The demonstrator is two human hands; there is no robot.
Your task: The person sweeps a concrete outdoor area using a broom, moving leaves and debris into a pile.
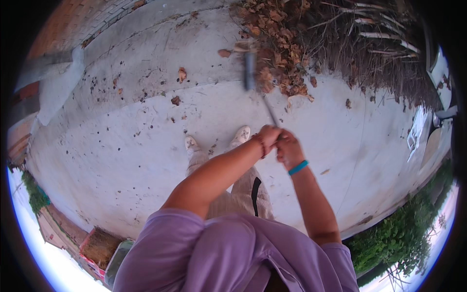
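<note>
My left hand [270, 138], with a beaded bracelet at its wrist, is closed around the thin handle of a long-handled tool [269, 109]. Close beside it, my right hand [289, 148], with a teal wristband, grips the same handle near its end. The handle runs up and left from my hands towards a blurred, narrow grey head [249, 71]; motion blur hides what kind of tool it is. That head is at the left edge of a pile of dry brown leaves [286, 54]. A blurred tan thing lies just above the head.
Bundled dry sticks [365, 54] lie right of the leaves. Loose leaves [182, 74] and small dark debris are scattered over the concrete [127, 146]. A brick wall [73, 25] stands upper left, green shrubs [394, 230] lower right, and a container of brown material [100, 248] lower left.
</note>
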